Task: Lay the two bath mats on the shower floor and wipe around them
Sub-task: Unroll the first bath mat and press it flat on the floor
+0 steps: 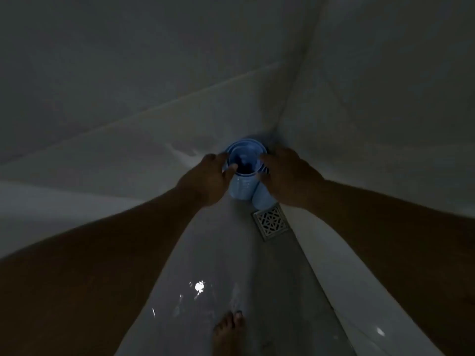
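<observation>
Two light-blue bath mats stand rolled up on end in the far corner of the dim shower. The nearer roll (240, 186) shows its open top. The second roll (262, 199) leans just right of it, partly hidden. My left hand (213, 176) grips the left side of the nearer roll, thumb at its rim. My right hand (285, 176) wraps the right side, covering the top of the second roll. Which roll the right hand holds is unclear.
A square metal floor drain (272, 222) lies just in front of the rolls. The wet grey shower floor (218, 265) shows glints of light. White tiled walls (128, 86) meet at the corner. My bare foot (228, 332) stands at the bottom.
</observation>
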